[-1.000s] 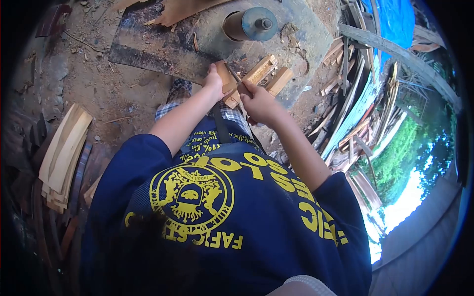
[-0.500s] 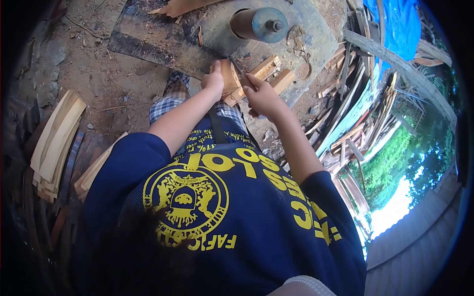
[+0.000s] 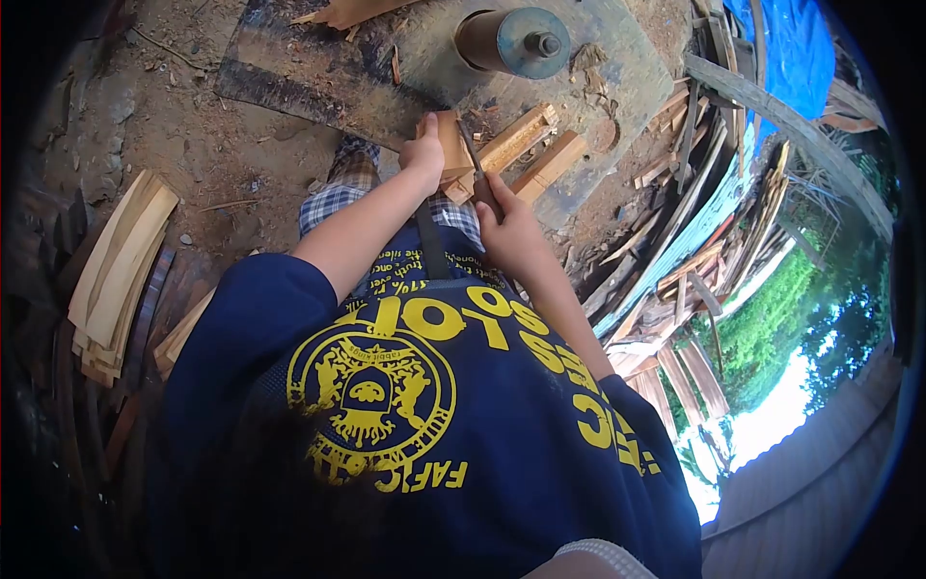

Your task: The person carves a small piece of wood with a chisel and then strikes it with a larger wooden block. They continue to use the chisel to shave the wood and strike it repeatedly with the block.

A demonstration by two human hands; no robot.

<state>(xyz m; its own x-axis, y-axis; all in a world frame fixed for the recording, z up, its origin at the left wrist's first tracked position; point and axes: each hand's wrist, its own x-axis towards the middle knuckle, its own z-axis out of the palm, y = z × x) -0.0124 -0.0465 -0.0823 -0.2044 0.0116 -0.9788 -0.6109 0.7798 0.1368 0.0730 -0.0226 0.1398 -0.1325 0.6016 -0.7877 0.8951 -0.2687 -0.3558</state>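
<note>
My left hand is closed on a reddish-brown wood block at the near edge of the worn work board. A dark, narrow tool lies along the block's right side, and the fingers of my right hand are wrapped round its near end. Whether it is a file or a blade I cannot tell. Just right of the tool, two more wood pieces rest on the board: one with a rough, hollowed face and a smoother one.
A metal cylinder with a knob stands at the board's far side, near wood shavings. Curved planks are stacked on the ground at left. Scrap wood, a long beam and a blue tarp are at right.
My right hand has moved toward my body, drawing the tool back along the block's side. My left hand keeps its grip on the block. The view has shifted slightly.
</note>
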